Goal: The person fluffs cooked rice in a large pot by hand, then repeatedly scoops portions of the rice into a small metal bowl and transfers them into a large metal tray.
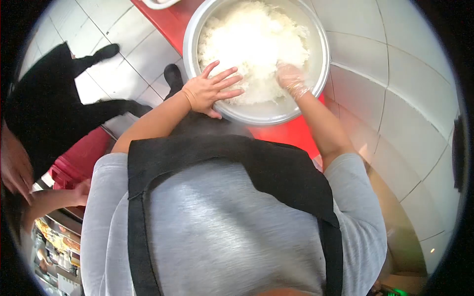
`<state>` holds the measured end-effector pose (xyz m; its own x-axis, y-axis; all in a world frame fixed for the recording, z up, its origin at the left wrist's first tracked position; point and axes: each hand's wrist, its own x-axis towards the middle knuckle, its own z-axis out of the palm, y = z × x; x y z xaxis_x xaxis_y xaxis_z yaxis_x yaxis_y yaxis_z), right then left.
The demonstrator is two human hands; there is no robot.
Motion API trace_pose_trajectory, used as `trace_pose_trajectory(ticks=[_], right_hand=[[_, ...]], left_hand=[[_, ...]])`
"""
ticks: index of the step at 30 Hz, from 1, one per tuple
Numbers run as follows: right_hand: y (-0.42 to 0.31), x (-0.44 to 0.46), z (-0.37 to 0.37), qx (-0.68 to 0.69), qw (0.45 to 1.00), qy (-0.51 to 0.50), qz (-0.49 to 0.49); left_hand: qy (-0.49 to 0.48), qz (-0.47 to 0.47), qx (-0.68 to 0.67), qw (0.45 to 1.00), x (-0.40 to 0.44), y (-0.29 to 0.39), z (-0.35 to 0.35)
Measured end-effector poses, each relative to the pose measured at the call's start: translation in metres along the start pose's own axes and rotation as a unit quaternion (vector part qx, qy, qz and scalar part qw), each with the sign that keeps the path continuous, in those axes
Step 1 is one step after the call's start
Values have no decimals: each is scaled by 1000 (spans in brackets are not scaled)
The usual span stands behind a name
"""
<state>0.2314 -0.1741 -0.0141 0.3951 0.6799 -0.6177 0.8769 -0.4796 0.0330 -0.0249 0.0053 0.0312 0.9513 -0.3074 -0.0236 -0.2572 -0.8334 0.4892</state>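
Observation:
A large round metal basin [325,59] is heaped with white rice [247,44], its middle washed out by bright light. My left hand [211,92] is bare and open, its fingers spread over the near left part of the basin, with the thumb at the rim. My right hand [291,79] wears a thin clear plastic glove and reaches into the right side of the rice. Its fingers are sunk in the rice or lost in the glare, so their pose is hidden.
The basin stands on a red surface [308,135] beside a white tiled wall [360,54]. Part of a white container [160,4] shows at the top. At left, a person in dark clothes [49,108] stands on the tiled floor [133,39], near a red bin [81,158].

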Motion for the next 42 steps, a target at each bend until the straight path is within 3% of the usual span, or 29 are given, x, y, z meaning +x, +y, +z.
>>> trace_pose_trajectory(ticks=[3, 6, 8, 9, 13, 15, 17, 19, 22, 25, 32, 34, 38, 40, 42], right_hand=[[-39, -40, -24, 46, 997, 61, 31], [-50, -66, -21, 160, 984, 16, 83], [-46, -74, -13, 214, 970, 81, 82], [-44, -82, -12, 242, 961, 107, 80], [-47, -161, -85, 334, 913, 175, 159], [-41, -176, -84, 348, 896, 248, 118], [-33, -184, -71, 370, 878, 281, 120], [-32, -176, -43, 404, 857, 277, 159], [-48, -169, -32, 407, 843, 198, 290], [-66, -162, -16, 475, 788, 212, 330], [-85, -169, -15, 506, 748, 180, 389], [-92, -174, -38, 527, 722, 167, 416], [-89, -164, -16, 483, 734, 171, 447], [-86, -167, -33, 508, 719, 133, 456], [-84, -166, -24, 408, 776, 175, 449]], left_hand=[[-39, -12, 25, 999, 4, 5, -11], [-43, -26, 50, 997, 10, 10, -14], [-47, -36, 83, 995, 10, 12, -20], [36, -41, 30, 998, 4, 14, -23], [192, -195, 22, 962, -33, 17, -68], [255, -284, 63, 922, -71, -11, -56], [248, -348, 59, 902, -106, -20, -62], [161, -390, 52, 905, -140, -42, -56], [148, -479, -27, 865, -156, -74, -50], [175, -489, -150, 841, -140, -106, -50], [196, -459, -173, 849, -117, -167, -67], [190, -482, -159, 840, -118, -177, -75], [149, -524, -165, 822, -121, -190, -89], [158, -383, -135, 900, -109, -195, -87], [200, -222, -93, 950, -71, -184, -95]])
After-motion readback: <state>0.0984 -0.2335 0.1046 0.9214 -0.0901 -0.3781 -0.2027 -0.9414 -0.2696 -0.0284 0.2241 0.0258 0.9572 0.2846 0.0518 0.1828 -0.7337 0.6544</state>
